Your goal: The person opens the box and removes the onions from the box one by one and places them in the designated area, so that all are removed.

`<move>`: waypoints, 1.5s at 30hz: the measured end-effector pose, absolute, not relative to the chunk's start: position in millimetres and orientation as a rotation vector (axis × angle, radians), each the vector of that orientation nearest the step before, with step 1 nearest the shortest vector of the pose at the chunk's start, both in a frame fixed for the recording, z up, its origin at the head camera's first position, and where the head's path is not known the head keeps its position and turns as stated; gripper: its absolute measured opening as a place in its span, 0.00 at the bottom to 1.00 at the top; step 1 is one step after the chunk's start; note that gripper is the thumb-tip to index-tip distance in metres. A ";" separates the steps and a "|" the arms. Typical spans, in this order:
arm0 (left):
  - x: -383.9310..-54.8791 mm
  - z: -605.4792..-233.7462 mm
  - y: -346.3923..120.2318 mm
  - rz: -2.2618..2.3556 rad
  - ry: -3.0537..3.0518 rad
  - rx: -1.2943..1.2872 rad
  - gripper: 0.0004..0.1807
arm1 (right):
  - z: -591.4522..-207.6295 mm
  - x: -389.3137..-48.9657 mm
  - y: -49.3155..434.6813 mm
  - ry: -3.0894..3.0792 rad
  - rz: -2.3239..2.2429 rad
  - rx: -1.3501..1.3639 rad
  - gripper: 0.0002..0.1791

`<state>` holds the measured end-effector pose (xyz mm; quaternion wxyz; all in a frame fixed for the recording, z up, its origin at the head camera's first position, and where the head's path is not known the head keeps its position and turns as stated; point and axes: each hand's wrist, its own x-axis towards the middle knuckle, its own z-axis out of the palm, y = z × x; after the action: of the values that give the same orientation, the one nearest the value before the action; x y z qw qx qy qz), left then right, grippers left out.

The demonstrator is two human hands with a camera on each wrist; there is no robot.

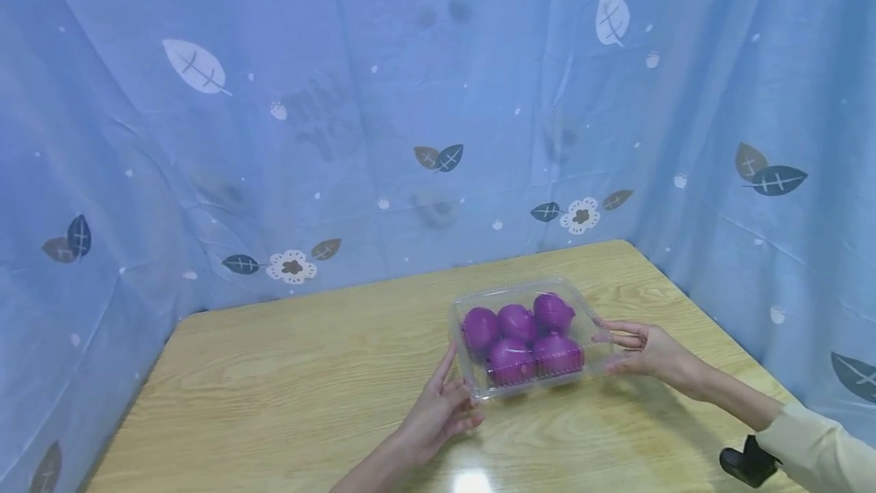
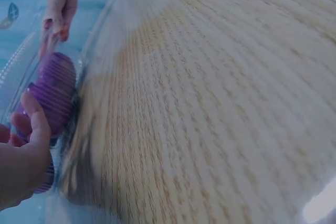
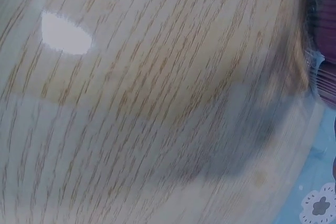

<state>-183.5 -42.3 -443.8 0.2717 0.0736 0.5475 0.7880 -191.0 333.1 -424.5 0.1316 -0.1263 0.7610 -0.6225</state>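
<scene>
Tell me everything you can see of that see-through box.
The box looks like thin clear plastic, rectangular, with a ribbed front wall. Inside are five rounded purple objects. It is slightly turned, towards the right of the table. The left hand holds its left side by the near corner, the right hand its right side. Whether its base touches the table is unclear.

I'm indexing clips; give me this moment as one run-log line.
left hand: holds clear box, left end | right hand: holds its right end | contents: five rounded purple items | surface: wooden table
</scene>
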 end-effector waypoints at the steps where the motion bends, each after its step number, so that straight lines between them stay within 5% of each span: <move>1: -183.7 -443.9 -42.3 2.119 1.475 0.203 0.44 | -424.2 -190.3 333.1 2.208 -1.808 -0.367 0.40; 30: -186.3 -441.0 -44.1 2.220 1.403 0.181 0.41 | -412.0 -191.4 319.5 2.321 -1.724 -0.340 0.43; 45: -184.4 -445.9 -24.8 2.214 1.514 0.191 0.18 | -408.7 -189.8 330.3 2.350 -1.675 -0.320 0.42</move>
<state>-184.4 -24.8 -445.9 0.2244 0.0693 0.5488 0.8023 -189.8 330.3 -408.7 0.1188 -0.1095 0.8035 -0.5729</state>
